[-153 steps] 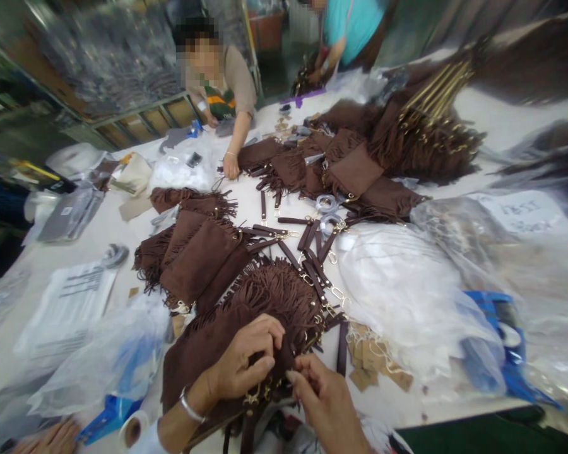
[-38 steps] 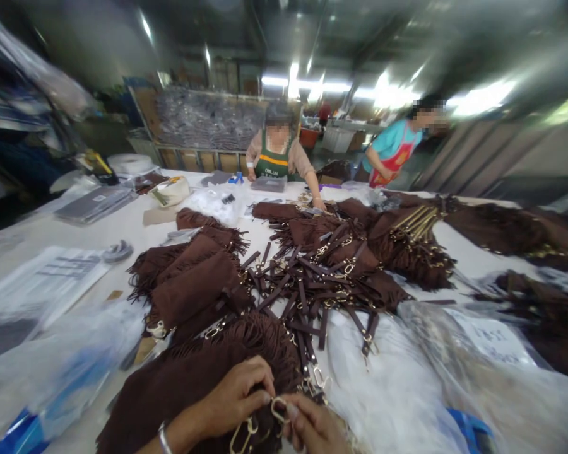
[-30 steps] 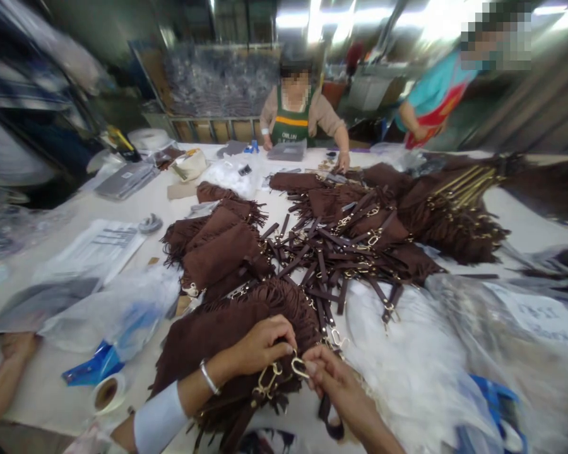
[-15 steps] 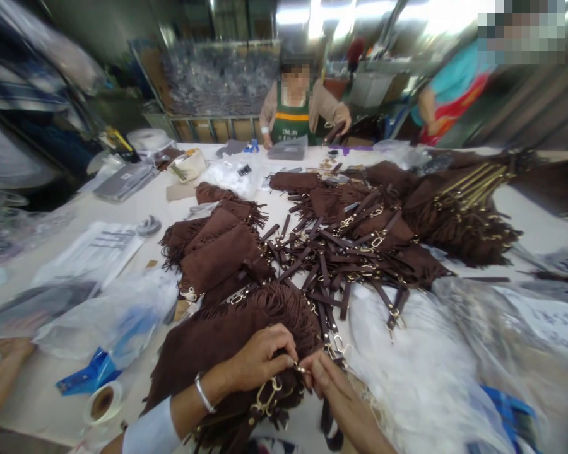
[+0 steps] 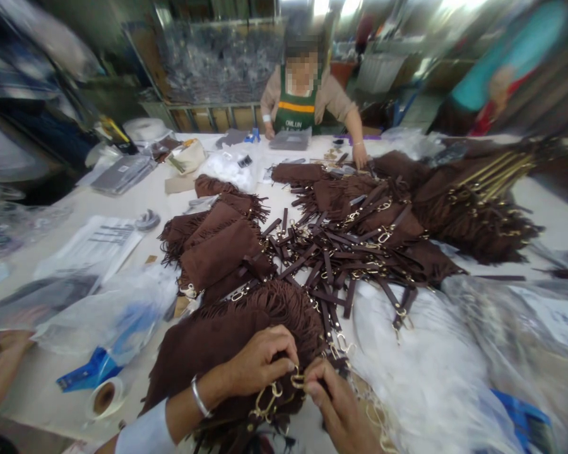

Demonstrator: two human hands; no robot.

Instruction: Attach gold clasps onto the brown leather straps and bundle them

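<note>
My left hand [image 5: 262, 360], with a silver bangle at the wrist, pinches a small gold-coloured metal clasp [image 5: 297, 379]. My right hand [image 5: 335, 394] grips the same clasp from the other side, thumb and fingers closed. Both hands are above the front edge of a brown fringed fabric piece [image 5: 218, 343]. A larger gold-coloured snap hook [image 5: 268, 398] hangs just below my left hand. Beyond my hands lies a heap of dark brown straps [image 5: 326, 258] with gold-coloured hardware. My fingers partly cover the clasp.
Folded brown fabric pieces [image 5: 222, 252] lie mid-table. White plastic bags [image 5: 416, 372] spread at right; a blue tape dispenser [image 5: 92, 371] and tape roll [image 5: 105, 398] sit at left. A co-worker's hand [image 5: 15, 340] shows at far left. Another person [image 5: 296, 107] stands across the table.
My fingers have shifted slightly on the clasp, and more of it shows between my hands. The person opposite has lowered a hand to the brown pieces; the person at right has moved.
</note>
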